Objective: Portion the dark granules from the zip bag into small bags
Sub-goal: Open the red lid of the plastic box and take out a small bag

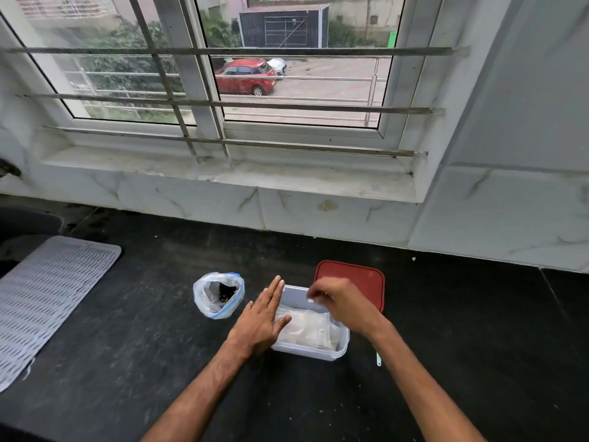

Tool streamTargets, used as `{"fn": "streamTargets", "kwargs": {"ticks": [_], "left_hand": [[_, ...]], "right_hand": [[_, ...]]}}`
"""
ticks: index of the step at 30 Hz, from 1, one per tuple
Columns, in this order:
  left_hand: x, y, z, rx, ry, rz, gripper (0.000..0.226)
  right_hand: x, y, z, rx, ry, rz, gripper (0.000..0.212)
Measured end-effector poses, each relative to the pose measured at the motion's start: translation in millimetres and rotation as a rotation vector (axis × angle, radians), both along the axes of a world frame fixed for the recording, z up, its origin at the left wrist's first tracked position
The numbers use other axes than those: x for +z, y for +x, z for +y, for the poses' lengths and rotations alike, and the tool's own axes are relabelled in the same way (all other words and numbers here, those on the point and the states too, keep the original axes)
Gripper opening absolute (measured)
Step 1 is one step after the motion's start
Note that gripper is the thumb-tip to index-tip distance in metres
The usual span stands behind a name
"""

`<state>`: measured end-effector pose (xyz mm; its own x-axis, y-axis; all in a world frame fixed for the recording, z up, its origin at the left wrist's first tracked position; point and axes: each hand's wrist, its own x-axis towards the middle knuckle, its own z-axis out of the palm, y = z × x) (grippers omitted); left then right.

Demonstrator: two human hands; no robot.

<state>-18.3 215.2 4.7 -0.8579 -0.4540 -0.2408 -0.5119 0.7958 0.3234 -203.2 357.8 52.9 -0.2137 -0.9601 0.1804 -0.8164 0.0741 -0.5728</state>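
Note:
An open zip bag (218,295) with a blue seal stands on the black counter, dark granules visible inside it. To its right sits a white plastic box (314,351) holding several small clear bags (310,328). My left hand (263,314) lies flat with straight fingers against the box's left wall, thumb over the rim. My right hand (338,303) hovers over the box with curled fingers pinching the top of a small clear bag.
A red lid (360,279) lies behind the box. A white ribbed mat (47,298) covers the counter's left side. A small white object (378,358) lies right of the box. Marble wall and barred window stand behind the counter.

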Motion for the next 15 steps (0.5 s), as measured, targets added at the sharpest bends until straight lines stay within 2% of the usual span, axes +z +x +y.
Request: {"fn": "streamTargets", "kwargs": {"ticks": [2, 5, 7, 10, 15], "left_hand": [[0, 1, -2, -0.009, -0.002, 0.019, 0.081], [0, 2, -2, -0.01, -0.003, 0.027, 0.08], [0, 1, -1, -0.005, -0.004, 0.021, 0.076], [1, 2, 1, 0.008, 0.005, 0.014, 0.077], [0, 4, -1, 0.019, 0.02, 0.0, 0.077]], "right_hand": [[-9, 3, -9, 0.164, 0.359, 0.27, 0.035], [-25, 8, -17, 0.244, 0.583, 0.535, 0.042], [-30, 17, -20, 0.241, 0.631, 0.635, 0.037], [-34, 30, -22, 0.184, 0.615, 0.66, 0.03], [-32, 23, -22, 0.142, 0.485, 0.521, 0.017]]}}
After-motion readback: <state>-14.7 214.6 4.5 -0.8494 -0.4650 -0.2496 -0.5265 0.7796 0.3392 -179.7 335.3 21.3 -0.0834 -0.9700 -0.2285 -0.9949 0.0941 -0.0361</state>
